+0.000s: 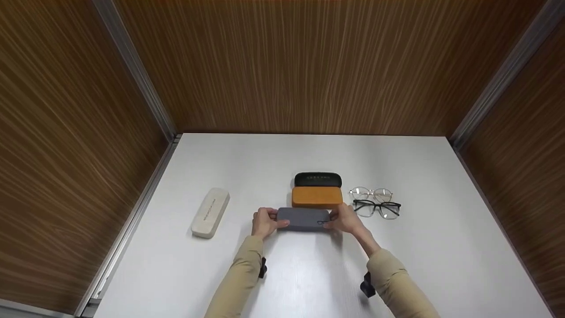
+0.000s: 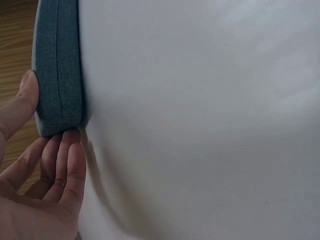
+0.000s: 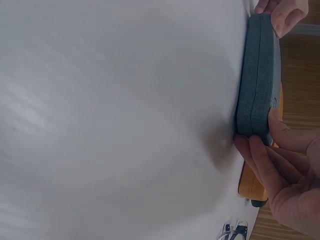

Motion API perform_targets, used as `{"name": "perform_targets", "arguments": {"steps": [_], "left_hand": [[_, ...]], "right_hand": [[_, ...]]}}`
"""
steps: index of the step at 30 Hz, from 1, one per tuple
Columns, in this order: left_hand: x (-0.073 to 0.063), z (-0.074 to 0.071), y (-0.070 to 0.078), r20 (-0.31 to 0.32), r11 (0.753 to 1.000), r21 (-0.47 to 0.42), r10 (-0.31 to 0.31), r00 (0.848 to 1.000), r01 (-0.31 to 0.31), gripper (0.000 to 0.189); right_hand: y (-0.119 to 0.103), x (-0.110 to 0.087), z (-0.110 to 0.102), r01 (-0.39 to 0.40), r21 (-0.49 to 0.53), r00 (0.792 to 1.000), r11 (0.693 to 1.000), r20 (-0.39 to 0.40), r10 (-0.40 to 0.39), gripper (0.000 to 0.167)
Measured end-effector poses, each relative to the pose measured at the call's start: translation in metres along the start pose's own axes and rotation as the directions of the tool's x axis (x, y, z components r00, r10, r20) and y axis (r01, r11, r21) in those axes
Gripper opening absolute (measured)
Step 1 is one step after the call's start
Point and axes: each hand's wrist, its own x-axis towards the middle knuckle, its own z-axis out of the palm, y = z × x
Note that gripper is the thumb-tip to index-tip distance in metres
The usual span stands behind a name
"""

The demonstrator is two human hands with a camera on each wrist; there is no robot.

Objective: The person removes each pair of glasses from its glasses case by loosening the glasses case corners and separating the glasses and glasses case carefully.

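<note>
A blue-grey fabric glasses case (image 1: 302, 219), closed, lies crosswise on the white table, a small dark glasses mark near its right end. My left hand (image 1: 265, 223) grips its left end, thumb on the top and fingertips at the end face, as the left wrist view shows of the case (image 2: 57, 65). At the other end my right hand (image 1: 345, 218) holds it the same way; in the right wrist view its thumb lies on the top edge of the case (image 3: 256, 75). Just behind stands an orange glasses case (image 1: 317, 197), and behind that a black one (image 1: 318, 179).
To the right lie thin metal-framed glasses (image 1: 371, 194) and black-framed glasses (image 1: 377, 209), close to the right hand. A cream glasses case (image 1: 210, 213) sits at a slant on the left. Wood-grain panels (image 1: 282, 66) enclose the white table (image 1: 247, 154) at the back and sides.
</note>
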Motion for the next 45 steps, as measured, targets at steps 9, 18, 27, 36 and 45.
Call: {"name": "perform_targets", "arguments": {"steps": [9,18,27,36,45], "left_hand": [[-0.002,0.011,0.002,0.01,0.999,-0.039,0.028,1.0,-0.027,0.047],[-0.002,0.013,-0.005,0.081,0.989,-0.069,0.136,0.987,-0.13,0.058],[-0.003,0.014,-0.01,0.158,0.96,-0.076,0.279,0.947,-0.27,0.058],[0.002,0.012,-0.014,0.258,0.942,0.019,0.319,0.912,-0.335,0.055],[0.004,0.017,-0.011,0.251,0.939,0.067,0.31,0.917,-0.336,0.064]], "right_hand": [[0.009,0.0,-0.005,-0.029,-0.013,0.999,0.999,-0.015,0.029,0.019],[0.015,-0.004,-0.003,-0.024,0.053,0.999,0.998,-0.032,0.025,0.023],[0.027,-0.009,0.004,0.013,0.178,1.0,0.984,-0.003,-0.013,0.048],[0.038,-0.01,0.007,0.077,0.233,0.994,0.969,0.057,-0.093,0.066],[0.04,-0.005,0.02,0.12,0.133,0.992,0.984,-0.048,-0.115,0.074]]}}
